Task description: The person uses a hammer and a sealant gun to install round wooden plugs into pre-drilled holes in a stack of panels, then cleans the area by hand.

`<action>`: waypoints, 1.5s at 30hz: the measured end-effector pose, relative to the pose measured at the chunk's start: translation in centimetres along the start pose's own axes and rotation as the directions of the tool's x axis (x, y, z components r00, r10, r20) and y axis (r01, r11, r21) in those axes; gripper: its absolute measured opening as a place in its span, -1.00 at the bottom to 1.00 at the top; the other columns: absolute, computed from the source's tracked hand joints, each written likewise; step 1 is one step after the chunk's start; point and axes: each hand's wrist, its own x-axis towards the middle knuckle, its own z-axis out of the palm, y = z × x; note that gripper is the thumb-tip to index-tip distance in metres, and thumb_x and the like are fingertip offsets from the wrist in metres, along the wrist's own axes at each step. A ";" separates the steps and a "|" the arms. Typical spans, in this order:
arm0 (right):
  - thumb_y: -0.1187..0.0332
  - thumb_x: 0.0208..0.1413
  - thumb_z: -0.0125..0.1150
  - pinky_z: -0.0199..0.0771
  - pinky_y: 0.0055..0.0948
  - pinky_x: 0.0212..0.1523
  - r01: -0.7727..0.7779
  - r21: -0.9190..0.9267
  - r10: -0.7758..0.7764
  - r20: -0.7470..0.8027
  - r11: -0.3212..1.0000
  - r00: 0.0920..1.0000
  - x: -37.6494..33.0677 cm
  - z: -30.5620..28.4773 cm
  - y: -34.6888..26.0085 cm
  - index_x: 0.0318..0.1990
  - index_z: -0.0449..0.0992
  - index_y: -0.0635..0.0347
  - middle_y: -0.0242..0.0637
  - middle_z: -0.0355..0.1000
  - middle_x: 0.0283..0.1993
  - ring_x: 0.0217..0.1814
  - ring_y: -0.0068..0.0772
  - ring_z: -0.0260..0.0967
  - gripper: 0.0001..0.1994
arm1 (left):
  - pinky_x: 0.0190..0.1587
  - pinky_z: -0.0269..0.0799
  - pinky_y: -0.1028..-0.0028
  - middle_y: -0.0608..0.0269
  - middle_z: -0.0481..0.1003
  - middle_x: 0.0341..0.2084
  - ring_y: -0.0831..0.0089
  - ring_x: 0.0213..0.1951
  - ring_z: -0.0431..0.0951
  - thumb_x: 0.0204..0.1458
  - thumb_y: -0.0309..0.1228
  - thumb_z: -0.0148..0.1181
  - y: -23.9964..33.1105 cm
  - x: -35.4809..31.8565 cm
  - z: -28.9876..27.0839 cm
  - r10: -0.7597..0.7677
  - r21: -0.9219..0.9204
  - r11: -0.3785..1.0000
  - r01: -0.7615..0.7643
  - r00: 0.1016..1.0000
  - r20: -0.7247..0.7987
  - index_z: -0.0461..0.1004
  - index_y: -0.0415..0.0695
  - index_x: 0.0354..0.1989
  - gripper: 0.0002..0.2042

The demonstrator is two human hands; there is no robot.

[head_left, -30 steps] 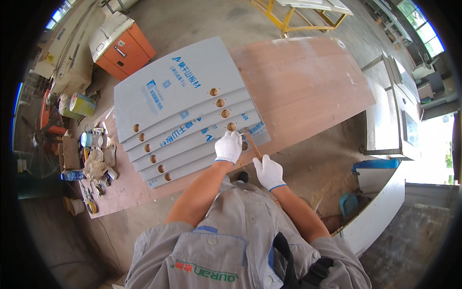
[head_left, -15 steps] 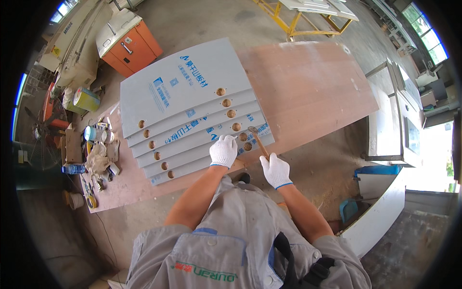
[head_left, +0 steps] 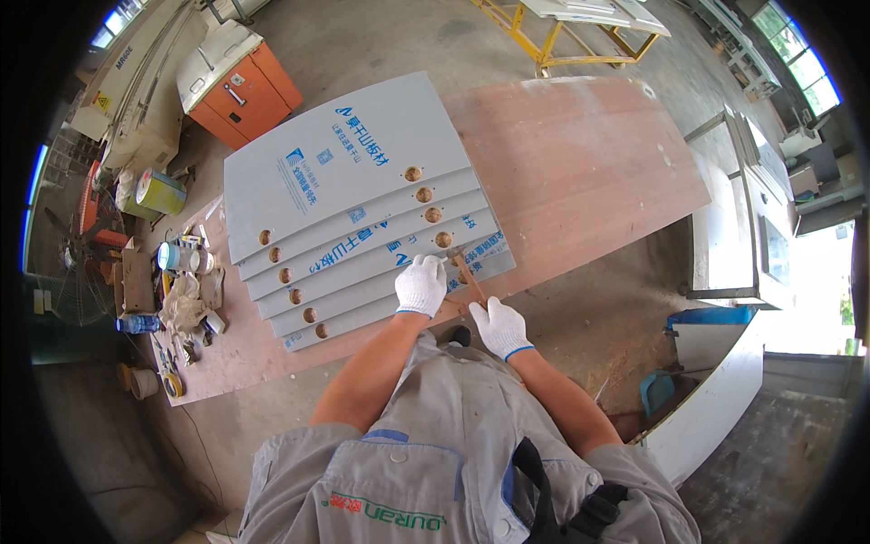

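Observation:
Several grey panels [head_left: 349, 195] with blue print and round holes lie fanned in a stack on a brown wooden board [head_left: 580, 163]. My left hand [head_left: 421, 284], in a white glove, rests flat on the near panels close to their right ends. My right hand [head_left: 500, 326], also gloved, is closed around the lower end of a thin brown wooden stick [head_left: 468, 275]. The stick reaches up across the panel edges beside my left hand, toward the nearest hole [head_left: 443, 239].
Tools, cans and a plastic bottle [head_left: 136, 324] clutter the board's left end. An orange and white cabinet [head_left: 236, 86] stands beyond, with a yellow frame [head_left: 544, 41] at the back. A white machine [head_left: 752, 236] and a blue bin [head_left: 711, 317] are on the right.
My right hand has come up from below the board's edge and now holds the stick against the panels. My left hand has stayed on the near panels, shifting slightly.

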 end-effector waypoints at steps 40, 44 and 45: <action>-0.08 0.37 0.04 0.52 0.19 -0.15 -0.181 0.047 0.174 0.124 0.982 0.977 0.0 -2.4 -1.8 -0.26 0.46 0.29 0.23 0.56 -0.34 -0.22 0.33 0.56 -0.49 | -0.17 0.58 0.17 0.14 0.62 -0.28 0.07 -0.26 0.66 0.14 -0.32 0.27 0.8 5.7 -1.5 0.059 -0.117 0.991 -0.059 0.998 -0.004 0.67 -0.03 -0.30 -0.89; -0.11 0.39 -0.01 0.51 0.20 -0.11 -0.213 0.115 0.210 0.034 0.970 0.977 1.4 -3.3 -2.0 -0.25 0.45 0.30 0.27 0.56 -0.29 -0.17 0.36 0.54 -0.47 | -0.17 0.59 0.16 0.15 0.62 -0.28 0.08 -0.24 0.67 0.13 -0.31 0.27 1.0 6.0 -0.8 0.066 -0.078 0.995 -0.065 0.998 0.004 0.68 -0.03 -0.31 -0.88; -0.11 0.40 -0.02 0.51 0.20 -0.12 -0.214 0.116 0.212 0.026 0.970 0.977 2.1 -3.5 -2.2 -0.25 0.45 0.30 0.28 0.56 -0.29 -0.16 0.36 0.54 -0.47 | -0.17 0.59 0.16 0.15 0.63 -0.28 0.08 -0.24 0.67 0.14 -0.30 0.27 0.9 6.0 -0.6 0.071 -0.060 0.996 -0.071 0.997 -0.009 0.68 -0.03 -0.31 -0.88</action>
